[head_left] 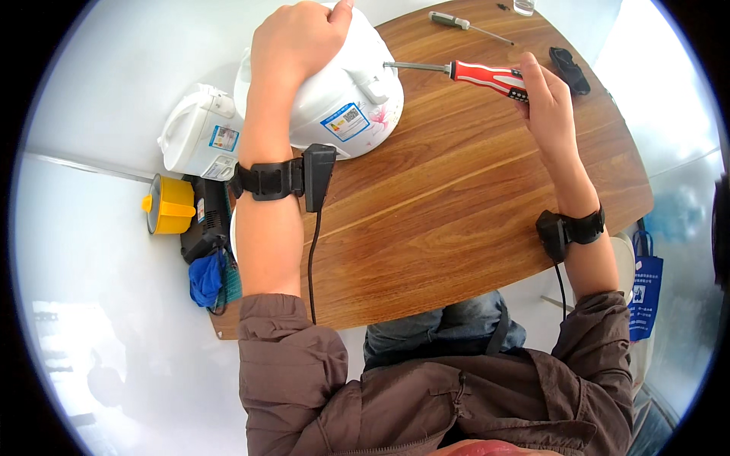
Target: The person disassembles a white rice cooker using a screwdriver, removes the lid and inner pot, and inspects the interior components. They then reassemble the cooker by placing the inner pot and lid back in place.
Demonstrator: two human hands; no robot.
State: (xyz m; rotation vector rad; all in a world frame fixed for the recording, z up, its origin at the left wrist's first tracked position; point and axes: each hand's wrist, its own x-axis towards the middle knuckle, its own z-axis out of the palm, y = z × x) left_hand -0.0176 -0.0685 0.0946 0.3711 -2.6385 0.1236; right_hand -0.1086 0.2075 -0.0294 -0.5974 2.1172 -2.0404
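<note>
A white rice cooker with a floral print and a blue-edged label stands at the far left of the table. My left hand is closed over its far upper part; the fingertips are hidden behind the hand. With my right hand I grip a red, white and black screwdriver by the end of its handle. Its metal shaft points left, level across the table, and the tip meets the cooker's right side beside a raised white part. Whether a screw sits there is too small to tell.
Beyond my right hand lie a second screwdriver, a black object and a clear glass. Left of my forearm are a smaller white appliance, a yellow lidded pot and a blue cloth. Cables hang from both wrist straps.
</note>
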